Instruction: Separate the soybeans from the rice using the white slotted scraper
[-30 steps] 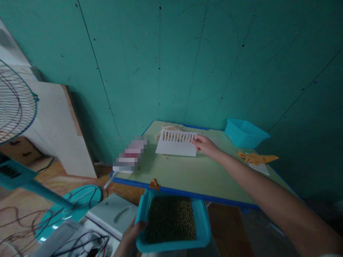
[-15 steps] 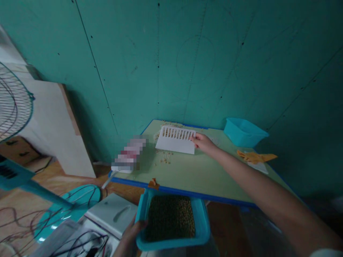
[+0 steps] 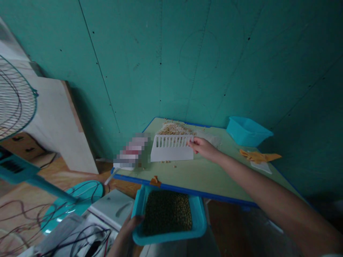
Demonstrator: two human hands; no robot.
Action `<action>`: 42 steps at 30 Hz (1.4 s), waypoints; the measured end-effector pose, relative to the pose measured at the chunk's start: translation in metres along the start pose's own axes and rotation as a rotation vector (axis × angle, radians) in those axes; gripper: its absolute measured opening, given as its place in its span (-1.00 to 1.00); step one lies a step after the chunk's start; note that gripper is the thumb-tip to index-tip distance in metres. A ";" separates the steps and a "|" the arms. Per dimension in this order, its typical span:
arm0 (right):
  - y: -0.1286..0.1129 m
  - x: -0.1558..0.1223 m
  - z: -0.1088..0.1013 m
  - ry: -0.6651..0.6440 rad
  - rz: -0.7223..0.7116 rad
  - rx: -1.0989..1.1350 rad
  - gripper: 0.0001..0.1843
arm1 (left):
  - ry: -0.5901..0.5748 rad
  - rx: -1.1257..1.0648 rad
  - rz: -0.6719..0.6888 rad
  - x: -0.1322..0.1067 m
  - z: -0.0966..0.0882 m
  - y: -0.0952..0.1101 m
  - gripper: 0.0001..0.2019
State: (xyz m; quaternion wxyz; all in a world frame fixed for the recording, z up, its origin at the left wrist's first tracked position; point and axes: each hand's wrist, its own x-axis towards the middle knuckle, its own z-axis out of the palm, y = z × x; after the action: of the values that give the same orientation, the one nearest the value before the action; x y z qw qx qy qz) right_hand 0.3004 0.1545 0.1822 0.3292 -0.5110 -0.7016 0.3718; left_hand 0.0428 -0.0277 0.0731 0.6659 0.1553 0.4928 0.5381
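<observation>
My right hand (image 3: pixel 199 147) grips the right end of a white slotted plastic scraper (image 3: pixel 171 153), tilted over the table top. Behind its slots lies a heap of small tan beans (image 3: pixel 174 129), with a few loose ones in front of the scraper. Below the table's front edge, my left hand (image 3: pixel 132 224) holds the left rim of a turquoise tub (image 3: pixel 171 240). Dark green beans fill most of that tub, and tan beans lie along its right side. The left fingertips are partly hidden by the tub wall.
A pale table (image 3: pixel 203 175) with blue edging stands against the green wall. On its right are an empty turquoise basin (image 3: pixel 248 132) and an orange cloth (image 3: pixel 258 156). A blurred-out box (image 3: pixel 132 151) sits at the left. A fan (image 3: pixel 16 100) and cables occupy the floor left.
My right hand has drawn the scraper toward the table's front edge, exposing the bean heap behind it. The tub in my left hand has shifted slightly up and left in view.
</observation>
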 end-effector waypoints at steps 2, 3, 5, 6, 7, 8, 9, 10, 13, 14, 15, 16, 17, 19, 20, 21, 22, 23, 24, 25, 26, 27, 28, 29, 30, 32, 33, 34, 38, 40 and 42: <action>-0.002 -0.003 0.001 -0.014 -0.006 0.002 -0.81 | 0.014 0.008 -0.002 0.007 -0.003 -0.001 -0.54; -0.003 -0.004 0.002 -0.021 -0.009 0.004 -0.80 | 0.022 0.015 -0.009 0.013 -0.006 -0.001 -0.53; -0.005 -0.006 0.004 -0.035 -0.013 0.009 -0.79 | 0.046 0.035 -0.038 0.026 -0.011 0.000 -0.54; -0.006 -0.007 0.005 -0.044 -0.013 0.013 -0.80 | 0.059 0.048 -0.053 0.033 -0.014 0.001 -0.56; -0.007 -0.008 0.006 -0.053 -0.012 0.017 -0.82 | 0.069 0.058 -0.064 0.038 -0.016 0.001 -0.58; -0.008 -0.008 0.007 -0.063 -0.010 0.021 -0.83 | 0.075 0.063 -0.073 0.041 -0.018 0.001 -0.60; -0.009 -0.009 0.008 -0.072 -0.007 0.024 -0.84 | 0.077 0.064 -0.080 0.042 -0.019 0.000 -0.61; -0.010 -0.010 0.008 -0.081 -0.005 0.027 -0.84 | 0.075 0.062 -0.089 0.040 -0.020 -0.002 -0.61; -0.009 -0.014 0.006 -0.097 0.008 0.030 -0.81 | 0.052 0.017 -0.060 0.024 -0.018 -0.006 -0.64; -0.008 -0.015 0.005 -0.100 0.015 0.029 -0.81 | 0.038 -0.001 -0.032 0.018 -0.016 -0.007 -0.67; -0.006 -0.017 0.003 -0.100 0.023 0.028 -0.80 | 0.024 -0.015 -0.001 0.011 -0.013 -0.007 -0.71; -0.005 -0.018 0.001 -0.098 0.032 0.028 -0.80 | 0.007 -0.021 0.018 0.005 -0.009 -0.006 -0.74; -0.003 -0.020 -0.001 -0.097 0.041 0.029 -0.81 | -0.009 -0.022 0.027 0.000 -0.006 -0.004 -0.76; -0.001 -0.023 -0.006 -0.100 0.060 0.035 -0.82 | -0.033 -0.017 0.014 -0.006 0.001 0.000 -0.79; 0.000 -0.024 -0.008 -0.106 0.070 0.041 -0.82 | -0.042 -0.018 0.013 -0.007 0.005 0.002 -0.81; 0.001 -0.026 -0.010 -0.113 0.079 0.048 -0.82 | -0.055 -0.018 0.014 -0.008 0.007 0.003 -0.82; 0.001 -0.028 -0.012 -0.121 0.088 0.057 -0.81 | -0.072 -0.017 0.015 -0.008 0.009 0.005 -0.84; 0.002 -0.031 -0.013 -0.127 0.097 0.067 -0.79 | -0.089 -0.013 0.014 -0.009 0.011 0.006 -0.85; 0.002 -0.034 -0.014 -0.133 0.104 0.077 -0.76 | -0.101 -0.007 0.013 -0.009 0.012 0.006 -0.87; 0.003 -0.037 -0.015 -0.138 0.111 0.088 -0.73 | -0.106 0.001 0.010 -0.009 0.012 0.006 -0.87; 0.004 -0.041 -0.015 -0.143 0.118 0.099 -0.70 | -0.103 0.006 0.006 -0.010 0.012 0.006 -0.88; 0.004 -0.046 -0.015 -0.147 0.124 0.110 -0.67 | -0.098 0.011 0.004 -0.010 0.012 0.007 -0.89; 0.005 -0.050 -0.015 -0.150 0.132 0.120 -0.65 | -0.097 0.015 0.004 -0.010 0.011 0.007 -0.90; 0.006 -0.055 -0.015 -0.152 0.140 0.131 -0.63 | -0.103 0.020 0.006 -0.010 0.011 0.006 -0.90; 0.006 -0.060 -0.014 -0.151 0.149 0.142 -0.61 | -0.112 0.024 0.010 -0.010 0.010 0.006 -0.90; 0.009 -0.068 -0.012 -0.144 0.164 0.163 -0.59 | -0.120 0.037 0.008 -0.009 0.010 0.006 -0.89; 0.010 -0.072 -0.011 -0.139 0.170 0.174 -0.58 | -0.113 0.045 0.000 -0.008 0.010 0.005 -0.89; 0.011 -0.075 -0.011 -0.133 0.176 0.186 -0.56 | -0.095 0.054 -0.012 -0.008 0.010 0.005 -0.89; 0.016 -0.083 -0.009 -0.108 0.191 0.222 -0.55 | -0.080 0.066 -0.045 -0.009 0.014 0.004 -0.92; 0.017 -0.085 -0.009 -0.095 0.191 0.229 -0.56 | -0.127 0.038 -0.041 -0.010 0.017 0.005 -0.89; 0.016 -0.087 -0.009 -0.089 0.188 0.231 -0.57 | -0.146 0.030 -0.039 -0.011 0.019 0.006 -0.89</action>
State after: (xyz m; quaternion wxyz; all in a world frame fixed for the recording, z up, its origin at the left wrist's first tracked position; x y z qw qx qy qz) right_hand 0.3384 0.0757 0.1660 0.3179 -0.5162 -0.6173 0.5014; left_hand 0.0558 -0.0292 0.0915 0.7082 0.1943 0.4538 0.5048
